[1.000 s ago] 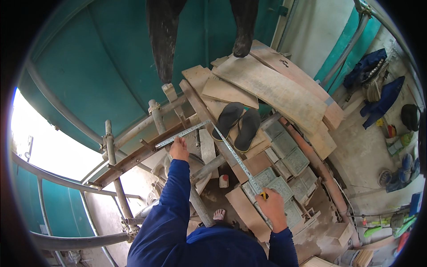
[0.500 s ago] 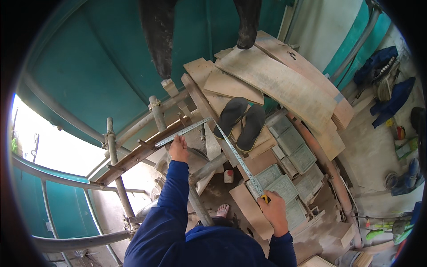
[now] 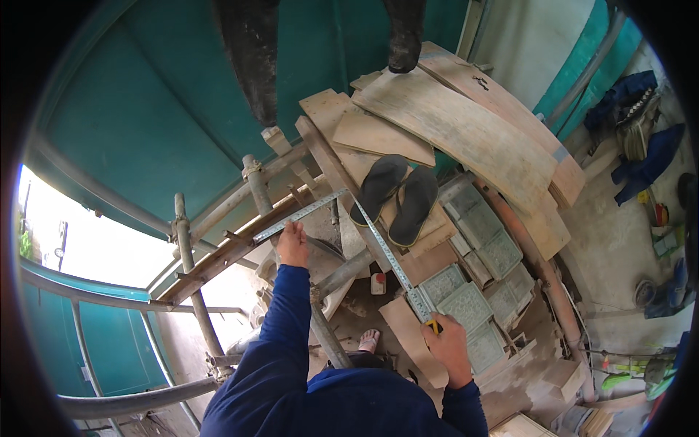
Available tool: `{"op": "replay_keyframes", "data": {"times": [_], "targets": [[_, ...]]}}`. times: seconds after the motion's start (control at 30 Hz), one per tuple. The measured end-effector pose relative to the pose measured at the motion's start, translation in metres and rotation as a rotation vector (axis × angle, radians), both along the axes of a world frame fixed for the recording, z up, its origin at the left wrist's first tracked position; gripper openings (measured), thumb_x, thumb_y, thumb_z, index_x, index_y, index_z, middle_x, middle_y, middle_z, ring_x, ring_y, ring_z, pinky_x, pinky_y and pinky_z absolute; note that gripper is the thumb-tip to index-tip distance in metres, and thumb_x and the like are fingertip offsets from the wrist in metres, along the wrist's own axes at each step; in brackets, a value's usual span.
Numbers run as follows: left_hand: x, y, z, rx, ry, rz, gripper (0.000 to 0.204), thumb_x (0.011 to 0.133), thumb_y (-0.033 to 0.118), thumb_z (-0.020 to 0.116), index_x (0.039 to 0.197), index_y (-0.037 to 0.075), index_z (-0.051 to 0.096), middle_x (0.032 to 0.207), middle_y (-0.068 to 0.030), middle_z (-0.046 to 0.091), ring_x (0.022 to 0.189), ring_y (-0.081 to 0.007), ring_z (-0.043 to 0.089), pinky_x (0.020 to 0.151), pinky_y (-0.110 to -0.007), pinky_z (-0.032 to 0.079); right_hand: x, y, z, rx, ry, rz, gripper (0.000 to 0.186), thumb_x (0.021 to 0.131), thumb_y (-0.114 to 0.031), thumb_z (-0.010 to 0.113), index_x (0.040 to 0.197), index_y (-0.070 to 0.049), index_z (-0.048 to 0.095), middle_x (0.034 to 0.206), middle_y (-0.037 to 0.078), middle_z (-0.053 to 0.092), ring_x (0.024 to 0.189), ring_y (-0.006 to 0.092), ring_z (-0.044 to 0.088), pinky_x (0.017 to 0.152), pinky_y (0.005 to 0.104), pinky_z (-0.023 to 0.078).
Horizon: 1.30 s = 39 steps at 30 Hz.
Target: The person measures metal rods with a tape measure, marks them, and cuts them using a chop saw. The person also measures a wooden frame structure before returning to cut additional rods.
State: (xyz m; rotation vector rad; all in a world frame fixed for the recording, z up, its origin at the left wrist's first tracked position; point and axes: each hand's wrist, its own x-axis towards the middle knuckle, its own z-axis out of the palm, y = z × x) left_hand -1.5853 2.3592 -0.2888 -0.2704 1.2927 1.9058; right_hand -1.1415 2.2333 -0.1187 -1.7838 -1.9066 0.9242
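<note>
My left hand [image 3: 293, 245] pinches the end stretch of a pale metal measuring tape [image 3: 395, 266], close to a long rusty beam. My right hand [image 3: 445, 347] is closed around the yellow and black tape case [image 3: 433, 325], low at the right. Between the hands the blade runs up from the case, folds sharply near the top of a wooden plank [image 3: 323, 153], and slants down left to my left hand. A pair of black flip-flops [image 3: 412, 207] rests on boards just right of the fold.
Metal scaffold pipes [image 3: 188, 262] cross at the left. Stacked plywood boards [image 3: 459, 131] lie at the back right, with glass blocks [image 3: 466, 309] nearer me. Another person's dark-clad legs [image 3: 251, 65] come down from the top edge. A small white bottle [image 3: 378, 284] stands below the pipes.
My hands and the folded tape keep almost the same place. The whole view has shifted very slightly.
</note>
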Motion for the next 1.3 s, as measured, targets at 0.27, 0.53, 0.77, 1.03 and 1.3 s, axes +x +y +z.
{"op": "replay_keyframes", "data": {"times": [0.27, 0.53, 0.77, 1.03, 1.3], "targets": [[0.003, -0.003, -0.003, 0.036, 0.004, -0.001, 0.025, 0.104, 0.025, 0.065, 0.119, 0.005, 0.063, 0.111, -0.0044, 0.07, 0.097, -0.0135, 0.07, 0.07, -0.023, 0.055, 0.0, -0.001, -0.011, 0.02, 0.024, 0.023, 0.042, 0.082, -0.026, 0.075, 0.113, 0.002, 0.074, 0.097, 0.026, 0.07, 0.089, 0.0435, 0.069, 0.08, 0.0466, 0.055], [0.009, -0.001, -0.001, 0.021, 0.012, 0.031, 0.024, 0.105, 0.026, 0.064, 0.114, 0.004, 0.064, 0.105, -0.0039, 0.072, 0.092, -0.0143, 0.07, 0.071, -0.025, 0.054, -0.002, 0.0, -0.01, 0.014, 0.007, 0.024, 0.042, 0.082, -0.027, 0.075, 0.11, 0.005, 0.075, 0.095, 0.026, 0.07, 0.087, 0.0426, 0.07, 0.079, 0.0454, 0.055], [0.011, 0.001, -0.002, 0.049, -0.003, 0.049, 0.022, 0.104, 0.026, 0.065, 0.111, 0.004, 0.063, 0.102, -0.0045, 0.071, 0.087, -0.0143, 0.07, 0.068, -0.025, 0.054, -0.004, -0.003, -0.006, 0.018, 0.022, 0.027, 0.042, 0.082, -0.026, 0.075, 0.111, 0.005, 0.074, 0.096, 0.027, 0.07, 0.087, 0.0432, 0.07, 0.078, 0.0451, 0.055], [0.011, 0.003, -0.007, 0.05, 0.02, 0.067, 0.02, 0.104, 0.023, 0.065, 0.11, 0.004, 0.061, 0.099, -0.0048, 0.071, 0.082, -0.0148, 0.069, 0.064, -0.026, 0.051, -0.003, 0.002, 0.0, 0.031, -0.008, 0.041, 0.041, 0.082, -0.026, 0.076, 0.109, 0.005, 0.074, 0.096, 0.028, 0.07, 0.089, 0.0439, 0.069, 0.08, 0.0462, 0.054], [0.011, 0.006, -0.012, 0.086, 0.023, 0.08, 0.021, 0.103, 0.022, 0.065, 0.11, 0.002, 0.061, 0.099, -0.0062, 0.07, 0.082, -0.0151, 0.068, 0.063, -0.027, 0.05, -0.004, 0.033, 0.014, 0.046, -0.114, 0.054, 0.042, 0.082, -0.028, 0.075, 0.111, 0.002, 0.075, 0.101, 0.028, 0.07, 0.093, 0.0444, 0.069, 0.083, 0.0468, 0.054]]}}
